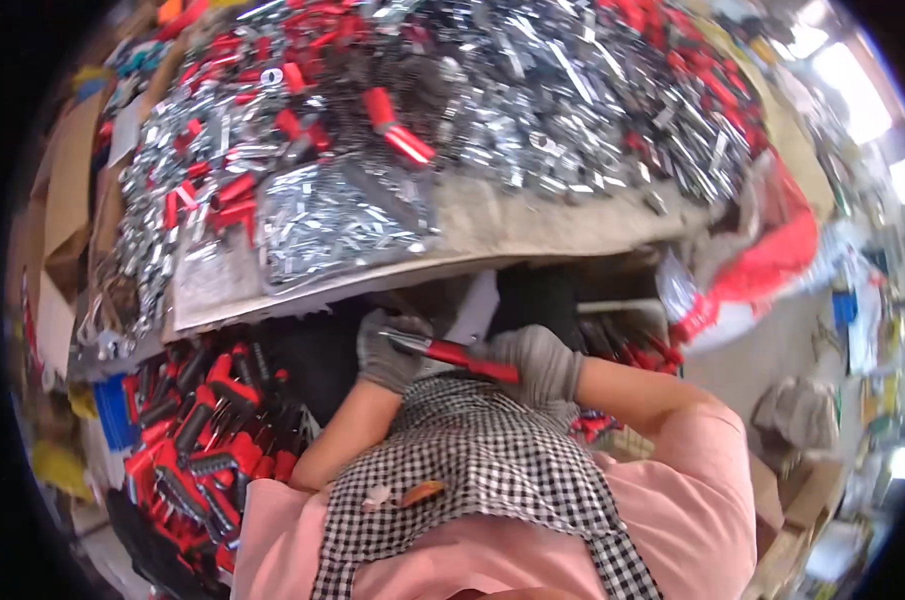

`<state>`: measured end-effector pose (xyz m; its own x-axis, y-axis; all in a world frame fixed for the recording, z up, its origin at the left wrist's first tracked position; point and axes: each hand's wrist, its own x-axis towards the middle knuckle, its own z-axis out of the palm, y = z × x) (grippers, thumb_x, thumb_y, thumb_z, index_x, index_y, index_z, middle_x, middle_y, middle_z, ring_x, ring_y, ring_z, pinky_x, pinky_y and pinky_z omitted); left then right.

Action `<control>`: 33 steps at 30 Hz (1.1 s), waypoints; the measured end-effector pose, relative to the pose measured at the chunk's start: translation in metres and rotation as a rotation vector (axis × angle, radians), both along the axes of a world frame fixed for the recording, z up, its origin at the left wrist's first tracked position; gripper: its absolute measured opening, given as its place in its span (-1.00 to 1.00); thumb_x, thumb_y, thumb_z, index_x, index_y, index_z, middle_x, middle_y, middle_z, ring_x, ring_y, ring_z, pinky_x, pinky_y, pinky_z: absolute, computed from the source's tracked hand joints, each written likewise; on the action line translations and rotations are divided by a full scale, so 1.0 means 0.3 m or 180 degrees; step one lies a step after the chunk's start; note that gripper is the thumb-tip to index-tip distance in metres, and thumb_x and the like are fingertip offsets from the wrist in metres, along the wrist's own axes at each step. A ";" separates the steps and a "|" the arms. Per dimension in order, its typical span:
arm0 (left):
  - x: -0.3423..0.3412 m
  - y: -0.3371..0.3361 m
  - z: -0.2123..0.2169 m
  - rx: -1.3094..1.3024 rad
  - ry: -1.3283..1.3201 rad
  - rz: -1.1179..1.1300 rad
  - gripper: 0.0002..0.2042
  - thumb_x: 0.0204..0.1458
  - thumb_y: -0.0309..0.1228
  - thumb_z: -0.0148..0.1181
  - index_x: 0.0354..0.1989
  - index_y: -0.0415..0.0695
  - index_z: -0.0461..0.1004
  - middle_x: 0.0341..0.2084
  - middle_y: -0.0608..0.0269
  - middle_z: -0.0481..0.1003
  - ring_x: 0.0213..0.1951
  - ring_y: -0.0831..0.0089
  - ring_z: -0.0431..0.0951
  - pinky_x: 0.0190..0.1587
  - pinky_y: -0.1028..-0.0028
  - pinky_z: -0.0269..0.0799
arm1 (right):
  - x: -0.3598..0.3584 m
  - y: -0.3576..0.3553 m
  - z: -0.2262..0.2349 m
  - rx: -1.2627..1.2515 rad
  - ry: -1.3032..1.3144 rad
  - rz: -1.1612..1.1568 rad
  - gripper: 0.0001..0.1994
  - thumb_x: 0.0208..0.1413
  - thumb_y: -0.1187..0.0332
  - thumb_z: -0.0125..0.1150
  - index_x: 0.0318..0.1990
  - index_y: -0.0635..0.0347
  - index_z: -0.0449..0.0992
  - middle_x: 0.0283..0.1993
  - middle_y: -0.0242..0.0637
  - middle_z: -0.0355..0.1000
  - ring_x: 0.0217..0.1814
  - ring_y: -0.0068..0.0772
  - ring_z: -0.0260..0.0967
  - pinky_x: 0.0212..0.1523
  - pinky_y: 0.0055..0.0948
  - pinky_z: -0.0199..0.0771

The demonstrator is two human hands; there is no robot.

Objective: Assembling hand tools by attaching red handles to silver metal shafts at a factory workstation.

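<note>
Both my hands wear grey knit gloves and meet in front of my checked apron. My left hand [388, 350] is closed around the silver metal end of a red-handled tool [463, 357], whose exact kind I cannot make out. At the handle end, my right hand [540, 365] is closed with its fingers against the red grip. The tool lies slantwise between the hands, its silver end toward the left. Part of that end is hidden by the left glove.
A worktable [533, 220] ahead bears a heap of silver metal parts [543, 120] and red pieces [398, 130]. A clear plastic bag of small metal parts [338, 225] lies near its edge. Red-and-black handled tools [208, 440] pile up at my left. Cardboard boxes [73, 200] stand far left.
</note>
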<state>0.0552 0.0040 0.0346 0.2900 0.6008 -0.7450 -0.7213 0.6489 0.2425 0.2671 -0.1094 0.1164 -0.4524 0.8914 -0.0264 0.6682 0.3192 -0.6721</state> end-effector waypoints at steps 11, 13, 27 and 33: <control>0.304 0.008 0.448 0.4659 -0.1734 -0.2314 -0.70 -0.01 -0.17 0.05 -0.31 -0.17 0.49 -0.39 -0.04 0.55 -0.13 -0.03 0.51 0.11 -0.01 0.18 | 0.246 -0.205 -0.294 -0.4180 0.5747 0.0033 -0.31 -0.19 0.25 0.37 0.11 0.32 0.21 -0.21 0.07 0.45 -0.45 -0.28 0.43 -0.32 -0.15 0.58; 0.334 0.038 0.487 0.4486 -0.1556 -0.2321 -0.54 -0.05 -0.15 0.09 -0.05 -0.23 0.39 -0.17 -0.14 0.49 -0.23 0.06 0.52 0.06 0.09 0.27 | 0.382 -0.236 -0.234 -0.3395 0.5498 -0.0264 -0.11 -0.31 0.18 0.48 0.20 0.36 0.14 -0.14 0.11 0.45 -0.39 -0.21 0.49 -0.22 -0.14 0.59; 0.338 0.011 0.164 0.4896 0.1996 -0.3505 -0.69 0.03 -0.35 0.20 -0.12 -0.26 0.39 -0.37 0.26 0.48 -0.35 0.57 0.43 -0.29 0.55 0.40 | 0.888 -0.612 0.080 -0.2261 0.0073 -0.3883 -0.41 -0.22 0.53 0.21 0.12 0.31 0.37 -0.23 -0.28 0.47 -0.28 -0.61 0.35 -0.30 -0.53 0.42; 0.323 -0.039 0.130 0.4007 0.0648 -0.3498 -0.72 -0.04 -0.35 0.27 -0.18 -0.17 0.41 -0.31 0.15 0.49 -0.27 0.42 0.52 -0.25 0.44 0.49 | 1.842 -1.494 -0.909 -0.6202 0.3617 -0.3786 -0.56 -0.11 0.30 0.25 -0.01 0.18 0.46 -0.29 -0.21 0.46 -0.32 -0.40 0.38 -0.32 -0.44 0.43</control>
